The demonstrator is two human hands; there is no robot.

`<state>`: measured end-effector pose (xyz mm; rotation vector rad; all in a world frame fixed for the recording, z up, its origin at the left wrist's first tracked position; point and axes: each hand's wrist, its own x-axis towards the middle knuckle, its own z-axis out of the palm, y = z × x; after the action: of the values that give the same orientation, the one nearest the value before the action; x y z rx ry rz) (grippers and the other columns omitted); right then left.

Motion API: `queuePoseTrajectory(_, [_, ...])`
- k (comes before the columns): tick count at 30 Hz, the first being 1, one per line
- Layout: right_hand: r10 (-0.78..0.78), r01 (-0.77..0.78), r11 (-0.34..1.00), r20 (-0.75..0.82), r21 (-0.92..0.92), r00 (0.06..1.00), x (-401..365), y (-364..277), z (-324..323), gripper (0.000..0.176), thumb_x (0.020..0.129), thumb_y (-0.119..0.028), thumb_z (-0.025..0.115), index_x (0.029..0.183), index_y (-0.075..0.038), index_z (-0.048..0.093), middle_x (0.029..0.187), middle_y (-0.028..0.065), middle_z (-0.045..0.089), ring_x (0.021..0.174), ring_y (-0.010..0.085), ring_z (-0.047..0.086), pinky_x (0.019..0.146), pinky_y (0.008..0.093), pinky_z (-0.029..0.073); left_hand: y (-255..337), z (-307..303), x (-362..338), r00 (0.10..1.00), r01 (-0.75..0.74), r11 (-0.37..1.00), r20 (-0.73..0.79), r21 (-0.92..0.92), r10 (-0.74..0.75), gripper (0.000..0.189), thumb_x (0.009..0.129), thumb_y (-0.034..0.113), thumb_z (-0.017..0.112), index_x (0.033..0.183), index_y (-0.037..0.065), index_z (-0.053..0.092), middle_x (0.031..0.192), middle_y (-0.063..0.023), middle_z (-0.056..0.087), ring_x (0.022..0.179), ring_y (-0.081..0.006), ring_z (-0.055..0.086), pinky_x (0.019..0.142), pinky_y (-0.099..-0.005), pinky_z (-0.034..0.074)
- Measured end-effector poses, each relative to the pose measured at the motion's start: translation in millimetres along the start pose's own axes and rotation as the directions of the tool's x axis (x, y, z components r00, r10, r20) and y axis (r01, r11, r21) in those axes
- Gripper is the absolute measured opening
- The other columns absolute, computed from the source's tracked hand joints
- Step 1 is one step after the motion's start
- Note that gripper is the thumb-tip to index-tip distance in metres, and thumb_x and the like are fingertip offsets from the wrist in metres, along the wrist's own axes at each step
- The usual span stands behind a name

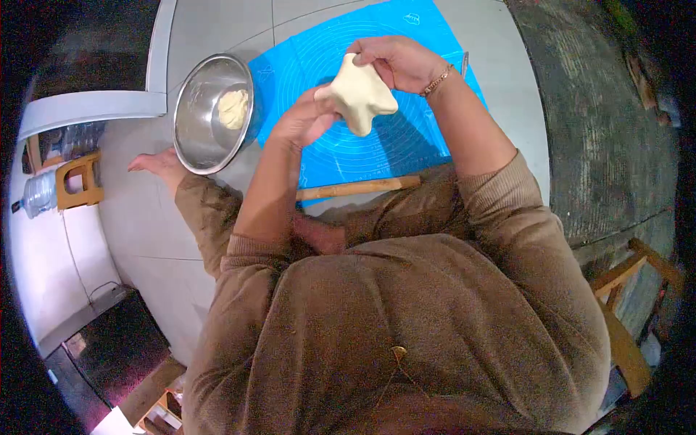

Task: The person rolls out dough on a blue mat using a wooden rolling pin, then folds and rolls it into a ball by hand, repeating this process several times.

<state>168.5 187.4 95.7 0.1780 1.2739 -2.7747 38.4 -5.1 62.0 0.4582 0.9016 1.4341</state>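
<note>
A pale piece of dough [360, 94], stretched into a star-like shape with drooping points, hangs between my two hands above a blue silicone mat [319, 152]. On its left side, my left hand [310, 116] pinches one corner. My right hand [402, 61], with a bracelet at the wrist, grips the upper corner between thumb and fingers. A wooden rolling pin [359, 188] lies along the mat's near edge. To the left stands a steel bowl [190, 134] with another lump of dough [233, 109] inside.
My bare foot [161, 164] rests on the tiled floor [138, 217] close to the bowl. Farther left are a wooden stool [81, 181] and a large water bottle [40, 194]. A wooden chair [623, 326] stands at the lower right.
</note>
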Motion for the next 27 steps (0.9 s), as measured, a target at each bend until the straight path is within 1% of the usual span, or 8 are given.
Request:
queuePoseTrajectory(6, [0.029, -0.087, 0.964, -0.23, -0.249, 0.973, -3.2, -4.1, -10.4, 0.023, 0.083, -0.014, 0.057, 0.102, -0.001, 0.061, 0.091, 0.0055, 0.063, 0.079, 0.0139, 0.063, 0.07, 0.0287, 0.053, -5.2, 36.2, -0.5, 0.957, -0.021, 0.999, -0.29, 0.04, 0.032, 0.046, 0.087, 0.016, 0.064, 0.126, -0.001, 0.047, 0.117, -0.0111, 0.059, 0.105, -0.0241, 0.06, 0.088, -0.0384, 0.05])
queuePoseTrajectory(9, [0.019, -0.162, 0.832, -0.265, -0.531, 0.964, -2.0, -1.9, -8.3, 0.022, 0.081, -0.012, 0.06, 0.102, -0.003, 0.062, 0.088, 0.0042, 0.064, 0.076, 0.013, 0.063, 0.065, 0.0276, 0.052, -7.2, 36.3, -6.7, 0.928, -0.002, 0.993, -0.371, 0.114, 0.044, 0.04, 0.089, 0.013, 0.06, 0.125, 0.002, 0.049, 0.115, -0.0104, 0.061, 0.102, -0.0223, 0.061, 0.085, -0.0371, 0.052])
queuePoseTrajectory(12, [0.03, -0.116, 0.865, -0.18, -0.489, 0.983, 1.7, 6.4, -6.1, 0.026, 0.08, -0.011, 0.064, 0.105, -0.003, 0.062, 0.09, 0.0042, 0.065, 0.077, 0.0124, 0.063, 0.067, 0.0266, 0.052, -11.4, 33.2, -11.3, 0.913, -0.073, 0.978, -0.382, 0.195, 0.145, 0.038, 0.09, 0.012, 0.059, 0.125, 0.003, 0.049, 0.111, -0.0102, 0.062, 0.098, -0.0203, 0.063, 0.082, -0.0351, 0.053])
queuePoseTrajectory(16, [-0.249, 0.038, 0.81, -0.284, -0.586, 0.926, 20.0, 29.9, -17.9, 0.035, 0.078, -0.014, 0.067, 0.11, -0.001, 0.061, 0.095, 0.0071, 0.065, 0.087, 0.0155, 0.062, 0.075, 0.0295, 0.051, -6.5, 18.0, -10.4, 0.819, -0.049, 0.916, -0.509, 0.399, 0.266, 0.039, 0.09, 0.013, 0.059, 0.125, 0.0, 0.049, 0.104, -0.0116, 0.065, 0.091, -0.0211, 0.065, 0.077, -0.0347, 0.053])
queuePoseTrajectory(18, [-0.338, -0.01, 0.761, -0.41, -0.649, 0.847, 30.6, 46.6, -23.0, 0.037, 0.079, -0.016, 0.066, 0.112, 0.0, 0.06, 0.098, 0.0102, 0.065, 0.093, 0.0189, 0.062, 0.08, 0.0323, 0.051, -6.0, 6.0, -8.6, 0.695, 0.15, 0.751, -0.609, 0.644, 0.384, 0.041, 0.088, 0.013, 0.059, 0.125, -0.001, 0.048, 0.106, -0.0152, 0.064, 0.093, -0.0257, 0.064, 0.08, -0.0381, 0.052])
queuePoseTrajectory(21, [-0.478, -0.272, 0.321, -0.403, -0.907, 0.781, 31.5, 74.1, -38.7, 0.037, 0.079, -0.017, 0.064, 0.111, 0.001, 0.061, 0.107, 0.016, 0.064, 0.102, 0.0269, 0.06, 0.088, 0.0377, 0.048, -25.6, -20.1, -3.7, 0.557, 0.46, 0.18, -0.441, 0.869, 0.704, 0.047, 0.086, 0.012, 0.059, 0.127, -0.004, 0.044, 0.119, -0.0229, 0.055, 0.109, -0.0354, 0.054, 0.093, -0.0456, 0.043])
queuePoseTrajectory(23, [-0.506, -0.331, 0.164, -0.367, -0.929, 0.781, 29.0, 73.3, -32.5, 0.038, 0.078, -0.017, 0.063, 0.111, 0.001, 0.061, 0.115, 0.0186, 0.061, 0.11, 0.0321, 0.056, 0.095, 0.0408, 0.044, -45.6, -34.7, -5.1, 0.574, 0.421, -0.131, -0.152, 0.898, 0.804, 0.053, 0.084, 0.013, 0.059, 0.131, -0.005, 0.04, 0.132, -0.0274, 0.044, 0.124, -0.0416, 0.042, 0.104, -0.0501, 0.032])
queuePoseTrajectory(27, [-0.413, -0.274, -0.095, -0.212, -0.957, 0.886, 28.3, 74.3, 5.9, 0.05, 0.08, -0.02, 0.061, 0.124, 0.0, 0.05, 0.131, 0.0209, 0.048, 0.123, 0.0377, 0.045, 0.101, 0.0456, 0.039, -64.8, -9.2, -3.0, 0.845, 0.309, -0.344, -0.09, 0.886, 0.528, 0.064, 0.087, 0.022, 0.055, 0.14, -0.003, 0.029, 0.148, -0.0241, 0.02, 0.138, -0.0423, 0.015, 0.112, -0.0516, 0.013])
